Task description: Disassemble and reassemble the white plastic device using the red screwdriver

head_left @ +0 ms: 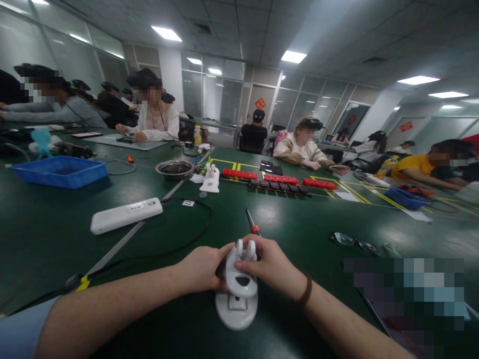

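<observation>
A white plastic stand (239, 294) with a round base and a forked top sits on the dark green table (56, 234) right in front of me. My left hand (200, 269) grips its left side with fingers curled round it. My right hand (271, 264) holds its right side, thumb across the front of the white part. Just beyond my hands lies a small screwdriver (251, 223) with a red collar.
A white oblong device (125, 215) with a black cable lies to the left, a blue tray (60, 171) further left. A metal bowl (174, 169), another white stand (210, 179), red and black strips (279, 180) and glasses (354, 242) lie ahead. Several people sit around the table.
</observation>
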A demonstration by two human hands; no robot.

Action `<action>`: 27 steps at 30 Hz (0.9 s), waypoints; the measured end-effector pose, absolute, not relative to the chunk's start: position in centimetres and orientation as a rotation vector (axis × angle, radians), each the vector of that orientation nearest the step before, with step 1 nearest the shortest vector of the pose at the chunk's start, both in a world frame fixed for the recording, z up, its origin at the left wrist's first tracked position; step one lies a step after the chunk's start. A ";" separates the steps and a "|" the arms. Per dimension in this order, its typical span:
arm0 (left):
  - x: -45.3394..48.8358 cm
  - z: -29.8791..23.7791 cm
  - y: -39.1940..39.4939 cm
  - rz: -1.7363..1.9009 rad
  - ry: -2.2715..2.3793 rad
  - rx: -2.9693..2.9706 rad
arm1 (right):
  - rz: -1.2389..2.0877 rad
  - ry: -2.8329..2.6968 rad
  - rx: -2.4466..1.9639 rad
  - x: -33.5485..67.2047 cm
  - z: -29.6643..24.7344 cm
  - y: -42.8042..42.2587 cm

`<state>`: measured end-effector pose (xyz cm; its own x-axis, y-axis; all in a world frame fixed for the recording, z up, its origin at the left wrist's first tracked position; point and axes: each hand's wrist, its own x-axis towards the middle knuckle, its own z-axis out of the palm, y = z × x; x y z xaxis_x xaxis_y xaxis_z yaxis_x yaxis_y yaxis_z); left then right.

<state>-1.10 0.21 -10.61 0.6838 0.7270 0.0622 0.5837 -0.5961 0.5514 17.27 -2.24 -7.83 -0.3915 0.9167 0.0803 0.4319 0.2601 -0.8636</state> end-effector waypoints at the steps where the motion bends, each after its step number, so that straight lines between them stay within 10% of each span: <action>1: -1.1 -10.7 0.3 0.403 1.003 2.392 | 1.023 -1.975 -1.243 17.2 -7.9 -2.4; 13: -1.4 -11.8 0.4 0.513 1.032 2.299 | 0.380 -2.030 -0.834 17.7 -2.4 -2.5; 22: -1.4 -11.8 0.3 0.618 0.950 2.164 | 1.490 -1.917 -0.607 14.9 -5.5 0.2; 27: -1.5 -11.6 0.4 0.486 0.955 2.364 | 1.515 -1.739 -0.750 14.1 -6.4 -0.1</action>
<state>-1.49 0.44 -11.63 0.6837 0.7189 0.1253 0.5246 -0.6036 0.6004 14.09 -0.07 -6.39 -0.5869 0.7989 0.1315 -0.0209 0.1475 -0.9888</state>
